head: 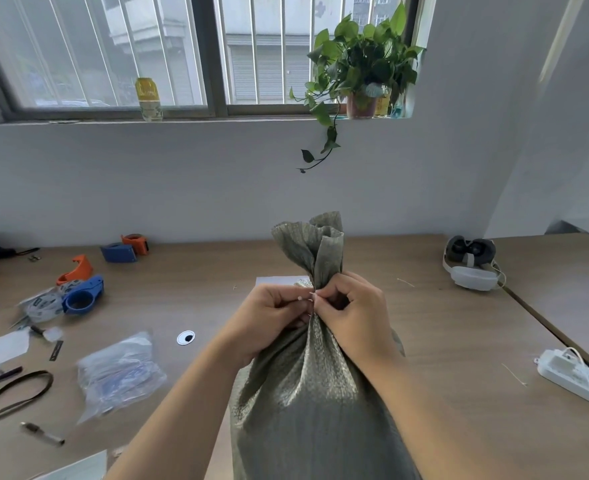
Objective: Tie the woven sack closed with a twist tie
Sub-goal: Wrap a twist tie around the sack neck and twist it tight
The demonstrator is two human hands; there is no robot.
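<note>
Sack (307, 393) upright on table (442, 323) | left hand (269, 317), right hand (352, 313) grip pinching twist tie (306, 298) at neck | plastic bag (120, 372) left

No text, label, brand or number could be read anywhere in the view. The yellow-capped bottle (148, 98) on the windowsill, far up and to the left of the two grips, carried a pale label whose print was too blurred to make out. The clear plastic packet (120, 374) on the desk (459, 341), to the left of the left grip (269, 317), showed blue printing, but no letters could be told. The tape rolls (43, 304) further left bore dark marks, also illegible.
</note>
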